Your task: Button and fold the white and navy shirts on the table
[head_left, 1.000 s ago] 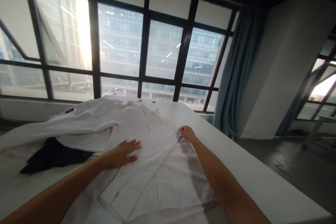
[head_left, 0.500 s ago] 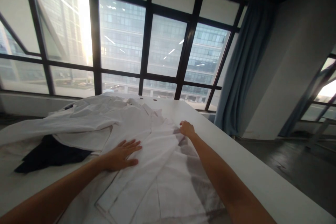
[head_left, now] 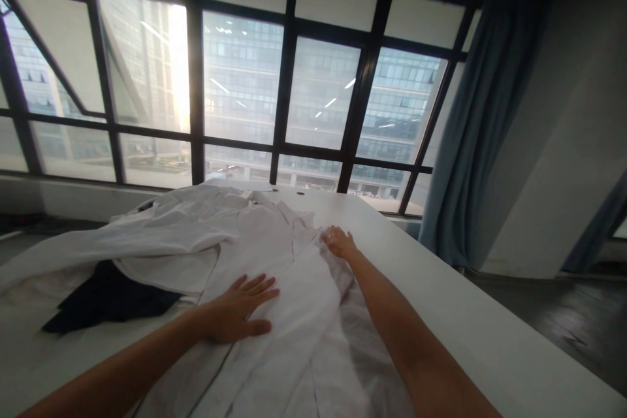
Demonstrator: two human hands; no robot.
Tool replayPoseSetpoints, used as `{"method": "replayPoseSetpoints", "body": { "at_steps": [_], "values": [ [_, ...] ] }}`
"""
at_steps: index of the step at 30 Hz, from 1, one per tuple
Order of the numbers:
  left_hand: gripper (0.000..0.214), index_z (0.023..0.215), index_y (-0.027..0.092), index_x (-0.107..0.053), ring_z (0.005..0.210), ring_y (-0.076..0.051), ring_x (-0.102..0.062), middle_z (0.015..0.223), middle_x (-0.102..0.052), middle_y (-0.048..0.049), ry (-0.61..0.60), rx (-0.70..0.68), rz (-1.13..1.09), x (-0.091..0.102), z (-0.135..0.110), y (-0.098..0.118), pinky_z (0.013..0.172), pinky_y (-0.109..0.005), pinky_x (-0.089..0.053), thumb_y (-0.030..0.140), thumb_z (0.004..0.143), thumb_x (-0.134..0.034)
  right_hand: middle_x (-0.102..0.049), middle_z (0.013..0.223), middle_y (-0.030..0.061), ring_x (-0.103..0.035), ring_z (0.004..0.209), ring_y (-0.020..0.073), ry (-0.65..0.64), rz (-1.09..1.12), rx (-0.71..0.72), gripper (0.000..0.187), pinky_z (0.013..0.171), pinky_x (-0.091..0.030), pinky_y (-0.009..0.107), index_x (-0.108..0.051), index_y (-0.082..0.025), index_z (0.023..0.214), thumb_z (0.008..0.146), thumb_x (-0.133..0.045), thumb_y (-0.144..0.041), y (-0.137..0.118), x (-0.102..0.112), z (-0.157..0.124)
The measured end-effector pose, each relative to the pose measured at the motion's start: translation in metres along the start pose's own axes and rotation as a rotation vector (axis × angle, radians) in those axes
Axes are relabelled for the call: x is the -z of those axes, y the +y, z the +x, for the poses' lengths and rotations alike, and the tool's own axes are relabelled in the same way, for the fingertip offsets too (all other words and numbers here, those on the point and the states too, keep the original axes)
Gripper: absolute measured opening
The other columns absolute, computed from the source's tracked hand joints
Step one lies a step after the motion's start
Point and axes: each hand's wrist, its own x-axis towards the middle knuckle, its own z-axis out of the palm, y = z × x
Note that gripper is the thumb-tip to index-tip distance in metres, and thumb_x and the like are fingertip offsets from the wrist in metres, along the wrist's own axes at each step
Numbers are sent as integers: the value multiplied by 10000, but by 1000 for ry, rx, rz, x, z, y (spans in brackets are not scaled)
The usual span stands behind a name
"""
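A long white coat (head_left: pixel 274 248) lies spread over the table, its collar toward the window and creases running down its body. My left hand (head_left: pixel 240 310) rests flat on the coat, fingers spread and thumb out. At the coat's right edge, near the shoulder, my right hand (head_left: pixel 339 241) has its fingers curled around the cloth. Below that hand the side of the coat falls in shadowed folds. A sleeve (head_left: pixel 161 238) stretches off to the left, and dark navy cloth (head_left: pixel 110 300) shows beneath it.
The white table (head_left: pixel 421 300) extends to the right of the coat, and its right edge runs diagonally. Two small dark holes are near its far end. Behind are large framed windows (head_left: pixel 323 98), a blue curtain (head_left: pixel 470 163) and a pale pillar (head_left: pixel 533 209).
My right hand has pulled the coat's edge slightly inward to the left, smoothing the cloth near it. My left hand stays flat on the coat. The view has turned a little left.
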Motion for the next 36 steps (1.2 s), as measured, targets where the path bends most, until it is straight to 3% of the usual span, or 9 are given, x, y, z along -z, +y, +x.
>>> {"method": "replayPoseSetpoints", "body": {
  "at_steps": [4,9,12,14,18,22,27,33,36],
  "values": [
    [829,1491,257,-295,1458,-329,-88,1584,-150,-122,-10,13,-50,3,1,1,1150,-587,-61,743,828,-405,-150,1594,84,-105,1464,227,-80,29,50,625,1154,-63,503,-248,-241,1511,960,-293,-532,-10,-5,20],
    [718,1228,233,-587,1400,-361,-282,1528,-327,-138,95,14,-72,13,-4,16,1144,-534,-208,735,715,-586,-240,1571,82,-183,1448,227,-67,110,187,648,1150,-137,457,-338,-263,1476,928,-336,-608,-18,-16,38],
    [668,1184,257,-616,1257,-343,-473,1380,-502,-127,74,30,-81,15,-15,29,1066,-461,-365,672,663,-676,-305,1545,93,-263,1420,222,56,135,104,600,1132,-207,412,-361,-236,1464,957,-297,-550,-11,-20,44],
    [703,1256,263,-568,1231,-358,-494,1356,-515,-133,47,169,-74,15,-24,37,1030,-473,-394,599,654,-708,-366,1509,120,-359,1370,237,128,141,-30,574,1095,-279,399,-384,-204,1449,968,-278,-499,-2,-20,44],
    [580,1277,216,-518,1102,-315,-579,1157,-627,-123,-1,452,-129,18,-33,51,940,-441,-446,358,727,-635,-482,1414,155,-482,1273,240,113,149,-128,545,1022,-366,341,-465,-173,1388,959,-298,-465,13,-19,38],
    [371,1105,228,-586,867,-219,-634,872,-651,-22,-65,406,-218,31,-36,58,764,-316,-485,244,736,-554,-490,1414,144,-480,1274,233,90,152,-82,556,1029,-358,312,-453,-157,1399,944,-356,-461,21,-17,30],
    [321,1074,249,-580,565,-135,-651,913,-641,14,-226,370,-544,52,-47,60,507,-220,-450,271,758,-527,-492,1425,101,-478,1278,203,76,159,11,533,1037,-352,285,-468,-177,1398,949,-371,-448,22,-15,14],
    [297,1025,243,-646,511,-115,-615,891,-670,9,-135,453,-276,50,-48,57,599,-252,-481,233,752,-531,-481,1434,97,-472,1282,244,116,43,32,512,1048,-348,381,-453,-223,1406,939,-391,-422,15,-12,-1],
    [305,1015,241,-667,683,-192,-655,850,-678,-13,-117,446,-171,46,-43,49,649,-286,-490,303,723,-605,-441,1465,101,-433,1315,232,176,4,78,497,1087,-297,380,-442,-215,1415,942,-388,-359,8,-10,-2]
  ]
}}
